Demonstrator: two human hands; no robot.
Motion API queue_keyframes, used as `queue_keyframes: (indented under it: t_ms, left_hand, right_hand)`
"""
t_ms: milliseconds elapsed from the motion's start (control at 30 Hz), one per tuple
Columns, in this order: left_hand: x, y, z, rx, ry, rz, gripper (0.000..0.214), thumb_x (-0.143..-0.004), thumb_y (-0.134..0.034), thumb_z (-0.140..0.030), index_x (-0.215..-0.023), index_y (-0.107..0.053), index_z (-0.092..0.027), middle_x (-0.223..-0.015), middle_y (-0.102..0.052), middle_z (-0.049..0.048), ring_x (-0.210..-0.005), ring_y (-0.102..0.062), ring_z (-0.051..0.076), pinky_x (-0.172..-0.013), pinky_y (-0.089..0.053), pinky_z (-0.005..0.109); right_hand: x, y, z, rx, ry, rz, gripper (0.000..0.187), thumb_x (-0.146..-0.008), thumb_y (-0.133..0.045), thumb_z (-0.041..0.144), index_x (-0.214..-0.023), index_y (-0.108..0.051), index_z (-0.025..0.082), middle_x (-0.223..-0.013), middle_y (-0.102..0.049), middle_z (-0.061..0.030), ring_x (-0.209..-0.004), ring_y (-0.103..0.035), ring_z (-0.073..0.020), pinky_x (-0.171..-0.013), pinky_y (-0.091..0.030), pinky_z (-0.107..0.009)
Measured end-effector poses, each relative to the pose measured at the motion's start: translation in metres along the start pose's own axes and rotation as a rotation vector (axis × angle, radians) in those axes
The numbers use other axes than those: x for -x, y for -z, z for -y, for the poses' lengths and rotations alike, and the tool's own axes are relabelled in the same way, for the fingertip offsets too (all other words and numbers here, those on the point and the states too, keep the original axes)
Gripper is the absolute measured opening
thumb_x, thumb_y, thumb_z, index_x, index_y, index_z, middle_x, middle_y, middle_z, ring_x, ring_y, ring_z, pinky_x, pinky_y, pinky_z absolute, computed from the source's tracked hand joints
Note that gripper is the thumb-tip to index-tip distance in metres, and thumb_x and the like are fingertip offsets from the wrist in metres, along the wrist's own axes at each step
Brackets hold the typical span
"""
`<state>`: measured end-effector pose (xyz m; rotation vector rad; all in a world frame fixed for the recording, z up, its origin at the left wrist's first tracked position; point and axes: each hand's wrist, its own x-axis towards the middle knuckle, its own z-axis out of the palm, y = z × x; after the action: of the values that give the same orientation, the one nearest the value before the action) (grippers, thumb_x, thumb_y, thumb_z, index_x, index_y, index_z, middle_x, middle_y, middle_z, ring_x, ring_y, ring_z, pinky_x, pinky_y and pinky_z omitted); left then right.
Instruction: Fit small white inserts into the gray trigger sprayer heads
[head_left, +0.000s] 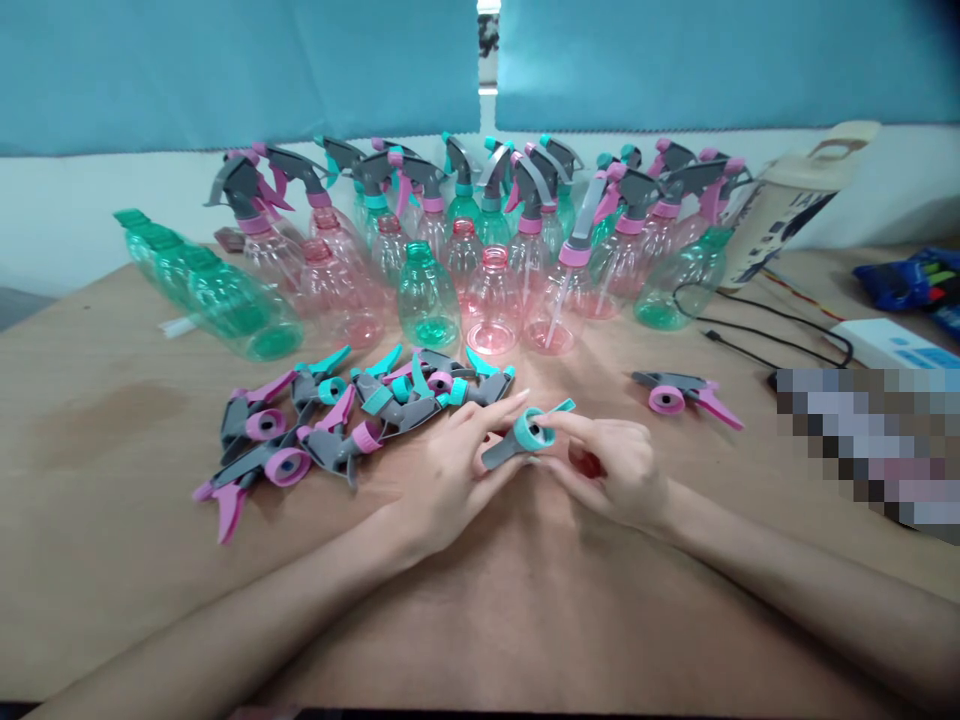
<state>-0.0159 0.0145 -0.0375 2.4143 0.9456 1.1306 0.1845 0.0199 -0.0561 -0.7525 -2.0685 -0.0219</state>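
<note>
— So, what sits at the centre of the figure?

— The teal-collared spray head (527,436), held over the table (525,630) directly in front of me; my left hand (448,465) has it pinched between thumb and fingers; my right hand (626,460) lays its index fingertip at the collar's rim, thumb just below; whether those two digits grip, I cannot tell.

— And how far along do matters stand?

— Partway, I judge; done: many bottles towards the back carry heads, with pink collars and teal alike; left: a heap of loose spray heads (366,438) beside and beyond my left hand, one pink-collared head (666,401) lying alone past my right hand, and several bottles without heads, among them a pink bottle (493,318), a green bottle (427,297) and the slanted-looking green row (234,300) at the far left; no tube shows on the head I hold.

— What do the containers hold?

— Dip tubes, in some; one shows plainly inside the front headed bottle (541,322); I make out no liquid through the see-through walls; the tall lidded tumbler (780,220) at the right hides its contents; a white box (896,345) lies nearer me, farther right.
</note>
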Motion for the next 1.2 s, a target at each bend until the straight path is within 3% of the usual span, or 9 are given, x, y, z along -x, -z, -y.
queue_keyframes:
  t_ms: [200, 567, 767, 967, 1200]
  left_hand:
    - [0.0000, 0.0027, 0.0015, 0.038, 0.018, 0.009, 0.035, -0.090, -0.056, -0.024, -0.124, -0.051, -0.018, -0.089, -0.061, 0.0035, -0.075, -0.054, 0.014, -0.067, -0.051, 0.028]
    - [0.0008, 0.0028, 0.0007, 0.054, -0.021, 0.045, 0.032, -0.090, -0.053, -0.015, -0.122, -0.052, -0.017, -0.096, -0.063, 0.0059, -0.086, -0.055, 0.016, -0.075, -0.050, 0.030]
    - [0.0014, 0.0026, 0.0010, 0.012, -0.053, 0.075, 0.029, -0.092, -0.049, -0.020, -0.122, -0.052, -0.018, -0.097, -0.064, 0.0062, -0.087, -0.055, 0.017, -0.074, -0.050, 0.031]
    - [-0.0004, 0.0028, 0.0021, -0.020, -0.040, 0.065, 0.030, -0.094, -0.047, -0.027, -0.123, -0.052, -0.019, -0.093, -0.064, 0.0058, -0.085, -0.056, 0.017, -0.075, -0.051, 0.033]
    - [-0.0011, 0.0027, 0.0040, -0.013, -0.047, 0.040, 0.037, -0.091, -0.052, -0.020, -0.128, -0.048, -0.019, -0.091, -0.062, 0.0030, -0.082, -0.054, 0.015, -0.075, -0.052, 0.030]
  right_hand:
    - [-0.0008, -0.0006, 0.0009, -0.117, 0.019, 0.024, 0.034, -0.087, -0.056, 0.023, -0.120, -0.051, 0.015, -0.049, -0.046, 0.0098, -0.040, -0.043, -0.0072, -0.045, -0.039, -0.019]
    - [0.0050, -0.0025, -0.0010, -0.243, 0.023, 0.022, 0.041, -0.081, -0.065, 0.027, -0.119, -0.050, 0.018, -0.048, -0.041, 0.0118, -0.037, -0.040, -0.0066, -0.041, -0.033, -0.020]
    - [0.0023, -0.0036, 0.0002, -0.203, 0.058, -0.005, 0.031, -0.084, -0.063, 0.025, -0.113, -0.052, 0.020, -0.047, -0.045, 0.0118, -0.037, -0.042, -0.0066, -0.043, -0.034, -0.019]
    - [0.0030, -0.0028, -0.0015, -0.148, 0.004, -0.005, 0.029, -0.084, -0.064, 0.031, -0.110, -0.056, 0.020, -0.047, -0.048, 0.0108, -0.037, -0.045, -0.0064, -0.042, -0.035, -0.018]
    - [-0.0003, 0.0030, 0.0030, -0.107, -0.038, -0.027, 0.030, -0.081, -0.067, 0.028, -0.108, -0.058, 0.018, -0.047, -0.048, 0.0093, -0.038, -0.042, -0.0060, -0.043, -0.038, -0.018]
